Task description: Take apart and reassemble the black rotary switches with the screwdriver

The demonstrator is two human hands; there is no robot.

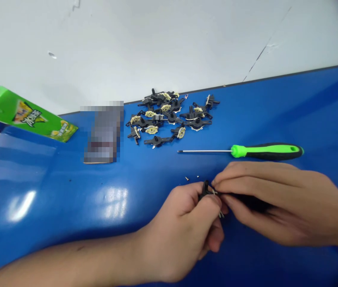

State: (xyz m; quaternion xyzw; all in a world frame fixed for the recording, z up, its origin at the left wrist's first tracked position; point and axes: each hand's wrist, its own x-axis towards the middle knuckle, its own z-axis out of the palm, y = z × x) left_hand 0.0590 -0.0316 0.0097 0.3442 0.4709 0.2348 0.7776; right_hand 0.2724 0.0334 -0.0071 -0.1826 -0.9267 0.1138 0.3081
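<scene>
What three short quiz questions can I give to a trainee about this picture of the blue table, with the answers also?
1. True or false: the screwdriver lies on the blue table, apart from both hands.
2. What do the left hand and right hand pinch between them? A) the screwdriver B) the small black part with metal bits C) the green carton
3. In the pile of black plastic parts, what colour are the discs?

Key: 1 true; 2 B; 3 cream.
</scene>
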